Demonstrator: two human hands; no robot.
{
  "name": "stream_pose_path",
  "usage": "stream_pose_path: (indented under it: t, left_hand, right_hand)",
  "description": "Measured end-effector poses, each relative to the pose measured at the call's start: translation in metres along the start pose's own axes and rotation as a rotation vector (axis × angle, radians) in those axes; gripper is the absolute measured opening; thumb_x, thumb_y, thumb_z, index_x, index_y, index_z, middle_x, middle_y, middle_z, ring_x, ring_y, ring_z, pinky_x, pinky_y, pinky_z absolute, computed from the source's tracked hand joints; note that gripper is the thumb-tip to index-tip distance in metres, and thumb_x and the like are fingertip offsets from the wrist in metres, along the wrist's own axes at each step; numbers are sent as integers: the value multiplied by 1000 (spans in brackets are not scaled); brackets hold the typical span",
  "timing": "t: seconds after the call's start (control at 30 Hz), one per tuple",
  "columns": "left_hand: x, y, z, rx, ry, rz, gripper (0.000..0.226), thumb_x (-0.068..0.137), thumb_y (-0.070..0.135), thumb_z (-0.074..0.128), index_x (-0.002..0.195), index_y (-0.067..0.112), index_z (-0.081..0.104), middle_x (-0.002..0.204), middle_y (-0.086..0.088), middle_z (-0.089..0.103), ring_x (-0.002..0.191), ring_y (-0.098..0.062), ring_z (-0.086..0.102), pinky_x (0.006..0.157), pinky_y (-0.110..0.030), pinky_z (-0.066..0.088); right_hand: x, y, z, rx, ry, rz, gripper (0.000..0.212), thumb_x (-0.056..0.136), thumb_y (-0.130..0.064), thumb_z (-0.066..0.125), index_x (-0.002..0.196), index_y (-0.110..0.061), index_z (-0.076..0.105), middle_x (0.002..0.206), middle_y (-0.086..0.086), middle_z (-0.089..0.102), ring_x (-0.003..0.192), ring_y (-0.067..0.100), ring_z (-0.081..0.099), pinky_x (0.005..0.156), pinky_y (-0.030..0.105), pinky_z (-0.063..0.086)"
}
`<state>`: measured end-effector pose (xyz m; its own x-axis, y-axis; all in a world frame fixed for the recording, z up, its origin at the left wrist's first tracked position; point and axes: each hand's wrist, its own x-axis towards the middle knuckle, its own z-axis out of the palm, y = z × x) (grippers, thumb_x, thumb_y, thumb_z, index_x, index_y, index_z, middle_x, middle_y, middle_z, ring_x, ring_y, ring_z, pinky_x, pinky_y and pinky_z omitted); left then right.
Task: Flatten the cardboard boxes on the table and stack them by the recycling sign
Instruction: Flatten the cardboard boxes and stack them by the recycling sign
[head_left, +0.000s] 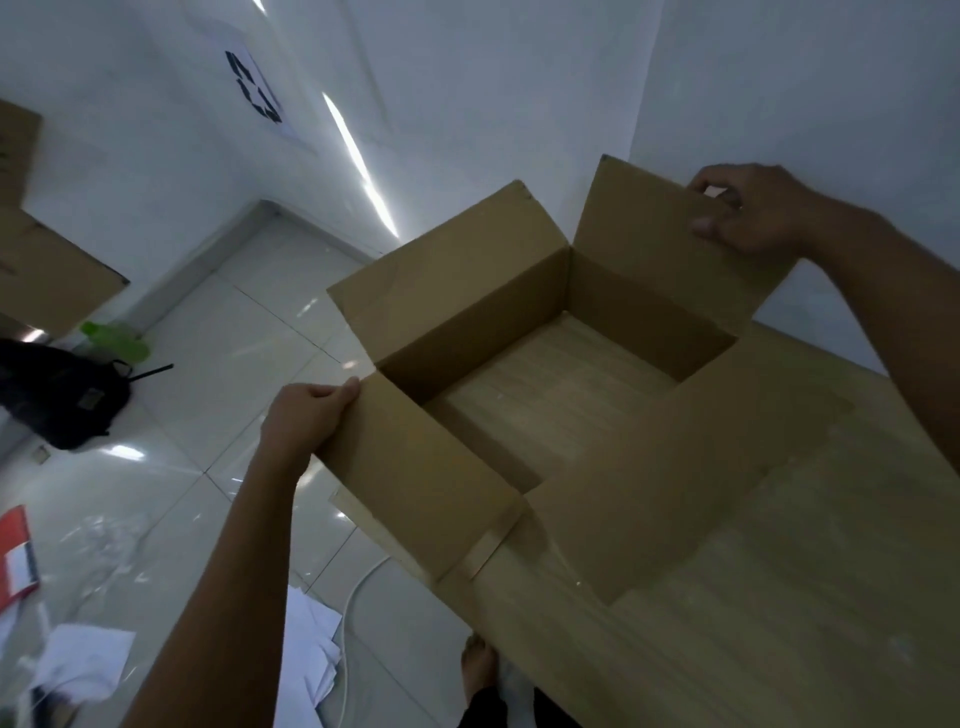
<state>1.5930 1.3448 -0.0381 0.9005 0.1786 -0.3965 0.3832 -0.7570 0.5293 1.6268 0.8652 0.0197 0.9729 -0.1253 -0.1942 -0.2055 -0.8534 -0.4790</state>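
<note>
Open box (545, 374) sitting on the desk (779, 597), all flaps out. Left hand (306, 415) gripping the box's near-left flap, right hand (748, 208) pinching its far flap. Recycling sign (254, 85) on the wall, well left of the box.
</note>
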Motion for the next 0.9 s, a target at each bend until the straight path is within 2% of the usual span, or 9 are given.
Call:
stream_pose_path:
  t: [0.1, 0.23, 0.37, 0.5, 0.63, 0.7, 0.8, 0.87, 0.9]
  left_hand:
    - [9, 7, -9, -196, -26, -163, 40, 100, 33, 58, 120, 0, 66, 99, -10, 62, 88, -24, 59, 76, -35, 52]
    - [20, 6, -23, -621, -127, -337, 20, 102, 16, 55, 108, 4, 69, 105, -13, 61, 83, -19, 61, 52, -28, 58]
    - [21, 1, -25, -851, -176, -381, 26, 104, 12, 49, 124, 4, 65, 99, -12, 57, 83, -20, 61, 60, -24, 59]
    - [25, 6, -28, -1027, -199, -412, 31, 107, 11, 42, 133, 4, 57, 98, -15, 57, 91, -23, 62, 44, -22, 56]
    - [30, 22, -33, -1216, -188, -439, 28, 105, 6, 44, 129, 6, 58, 108, -21, 55, 95, -29, 61, 46, -27, 58]
    - [30, 28, -34, -1409, -265, -456, 28, 101, 8, 52, 128, 8, 59, 116, -21, 55, 92, -27, 64, 47, -23, 56]
    - [27, 32, -23, -1577, -313, -392, 27, 100, 12, 55, 125, 6, 63, 128, -21, 53, 113, -32, 63, 63, -25, 61]
    - [27, 31, -9, -1608, -305, -302, 31, 99, 7, 54, 128, 6, 62, 135, -15, 54, 118, -33, 60, 75, -32, 61]
    - [25, 30, -2, -1538, -306, -241, 34, 99, 7, 54, 132, 14, 62, 137, -8, 57, 119, -31, 59, 80, -35, 60]
  right_hand:
    - [-19, -8, 4, -56, -16, -63, 21, 96, -13, 60, 114, -23, 56, 117, 16, 65, 95, 29, 57, 88, 40, 46]
    - [-50, -15, 14, -155, -58, -79, 35, 94, 1, 55, 118, -25, 57, 122, 15, 67, 102, 32, 60, 84, 36, 44]
    - [-78, -11, 18, -214, -40, -114, 51, 91, 9, 48, 126, -26, 62, 125, 10, 67, 100, 29, 60, 81, 29, 36]
    - [-95, -12, 7, -205, -83, -147, 45, 90, 11, 52, 116, -23, 68, 108, 7, 71, 83, 15, 55, 66, 23, 36]
    - [-108, -15, 7, -221, -121, -119, 47, 86, 13, 56, 99, -32, 64, 101, 5, 73, 83, 16, 60, 74, 30, 42]
    - [-118, -15, 16, -231, -116, -70, 42, 90, 8, 55, 100, -32, 60, 106, 7, 72, 84, 20, 61, 75, 33, 45]
    - [-137, -15, 42, -222, -42, -7, 36, 98, -6, 50, 110, -40, 53, 111, 10, 70, 78, 20, 59, 68, 31, 43]
    - [-152, -20, 63, -229, 27, -25, 21, 103, -42, 36, 118, -46, 49, 119, 4, 68, 91, 20, 61, 79, 35, 45]
    - [-158, -23, 71, -251, 43, -22, 36, 99, -59, 29, 126, -46, 48, 129, -1, 64, 106, 20, 60, 93, 43, 43]
